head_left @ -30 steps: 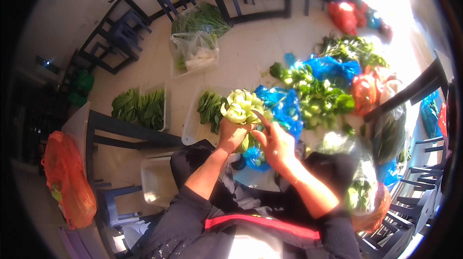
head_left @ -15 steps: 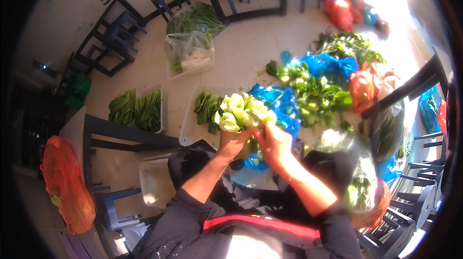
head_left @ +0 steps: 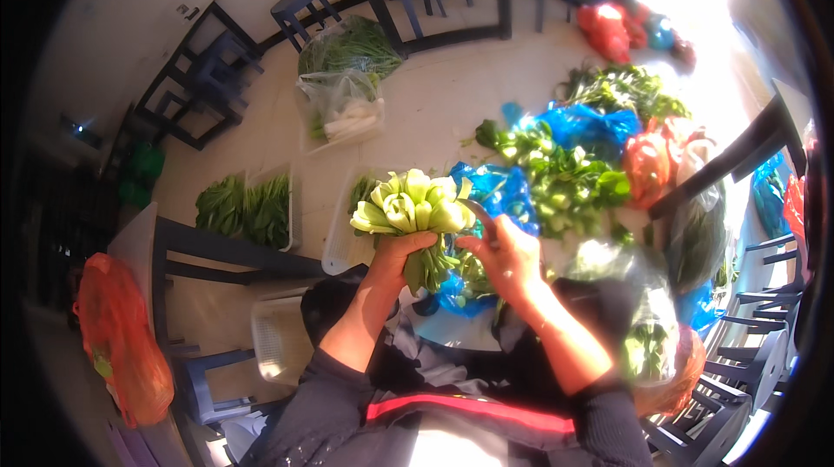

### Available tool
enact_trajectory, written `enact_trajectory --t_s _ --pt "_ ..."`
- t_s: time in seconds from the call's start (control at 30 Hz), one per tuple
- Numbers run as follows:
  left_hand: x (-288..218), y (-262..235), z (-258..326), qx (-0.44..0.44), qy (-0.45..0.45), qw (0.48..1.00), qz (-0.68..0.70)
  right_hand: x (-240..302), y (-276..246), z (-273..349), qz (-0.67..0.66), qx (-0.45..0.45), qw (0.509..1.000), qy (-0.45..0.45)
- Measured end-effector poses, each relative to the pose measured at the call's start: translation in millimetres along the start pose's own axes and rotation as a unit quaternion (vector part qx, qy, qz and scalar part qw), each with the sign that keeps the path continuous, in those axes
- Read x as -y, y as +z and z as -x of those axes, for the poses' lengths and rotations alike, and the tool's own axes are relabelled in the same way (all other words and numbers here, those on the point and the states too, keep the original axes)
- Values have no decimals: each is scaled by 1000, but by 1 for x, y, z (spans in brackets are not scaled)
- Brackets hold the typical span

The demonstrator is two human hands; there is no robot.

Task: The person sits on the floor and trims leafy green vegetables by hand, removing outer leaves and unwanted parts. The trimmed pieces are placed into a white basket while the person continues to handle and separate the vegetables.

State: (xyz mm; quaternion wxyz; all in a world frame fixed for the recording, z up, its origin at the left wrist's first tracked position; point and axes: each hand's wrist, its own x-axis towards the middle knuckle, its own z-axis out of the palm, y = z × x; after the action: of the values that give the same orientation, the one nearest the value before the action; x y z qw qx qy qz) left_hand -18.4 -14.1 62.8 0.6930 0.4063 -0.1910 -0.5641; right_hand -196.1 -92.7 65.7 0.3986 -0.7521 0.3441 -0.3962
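Observation:
My left hand (head_left: pixel 397 256) is wrapped round a bunch of bok choy (head_left: pixel 415 206), its pale stem ends fanned out above the fist. The green leaves hang below, over my lap. Just right of the bunch, my right hand (head_left: pixel 511 257) is closed round a small knife (head_left: pixel 479 217), whose dark blade lies close to the outermost stems. Most of the knife's handle is hidden in the fingers. Behind the bunch lies a blue plastic bag (head_left: pixel 499 192), with loose bok choy (head_left: pixel 569 180) heaped beside it. A white basket (head_left: pixel 334 241) with greens in it stands behind my left hand.
Another white basket (head_left: pixel 296 206) holds leafy bunches at the left. An empty-looking basket (head_left: pixel 276 337) sits by my left knee. Farther off are bagged white vegetables (head_left: pixel 352 118) and long greens. Dark table frames (head_left: pixel 234 250), stools (head_left: pixel 304 11) and red bags (head_left: pixel 126 337) stand around.
The bok choy bunch has moved slightly left and turned, so its stems spread more visibly. My right hand has drawn apart from it to the right, and the blade now shows clearly.

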Motion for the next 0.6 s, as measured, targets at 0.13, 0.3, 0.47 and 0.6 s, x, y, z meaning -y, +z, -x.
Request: enact_trajectory --t_s 0.13,0.3,0.47,0.6 --pt "5 6 8 -2 -92 996 -12 2 -2 2 29 -5 998 -46" --pt "7 12 12 1 -134 991 -11 3 -1 3 61 -19 995 -79" --pt "13 7 12 11 -117 993 -28 -3 7 6 105 -6 992 -70" --pt "21 3 10 17 -103 995 -10 4 11 4 98 -20 993 -63"
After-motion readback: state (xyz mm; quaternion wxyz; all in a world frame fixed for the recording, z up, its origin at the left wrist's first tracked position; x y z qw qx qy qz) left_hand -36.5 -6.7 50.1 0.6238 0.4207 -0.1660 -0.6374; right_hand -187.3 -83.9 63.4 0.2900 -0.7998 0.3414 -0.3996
